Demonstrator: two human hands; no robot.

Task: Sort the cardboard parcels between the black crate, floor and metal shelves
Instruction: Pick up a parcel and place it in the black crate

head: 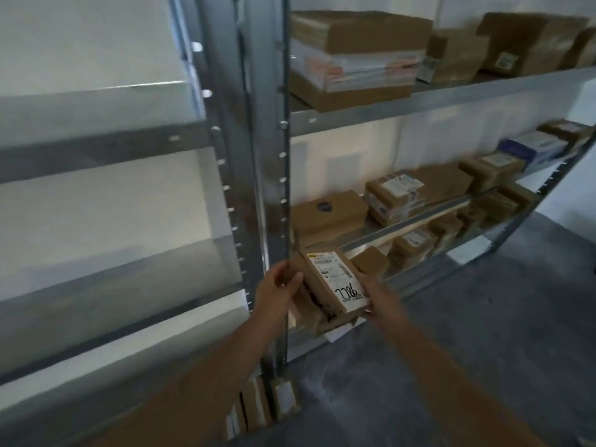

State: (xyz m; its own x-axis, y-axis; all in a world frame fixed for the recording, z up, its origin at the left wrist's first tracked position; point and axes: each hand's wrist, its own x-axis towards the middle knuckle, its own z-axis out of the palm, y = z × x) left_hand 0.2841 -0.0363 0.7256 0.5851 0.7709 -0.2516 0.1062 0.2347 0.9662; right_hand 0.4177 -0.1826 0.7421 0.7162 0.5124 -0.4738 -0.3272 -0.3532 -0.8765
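A labelled parcel (335,282), its white label marked 7786 in black pen, sits tilted at lower centre of the frame, on top of a few more parcels (314,316) at the left end of a low level of the metal shelves (419,101). The left hand (280,290) curls its fingers round its left side; the right hand (374,296) pinches its lower right corner. A small plain parcel (371,261) lies just beside its upper right. Above, a parcel with a dark round sticker (329,211) rests on the next level. Grey floor (483,317) fills the lower right.
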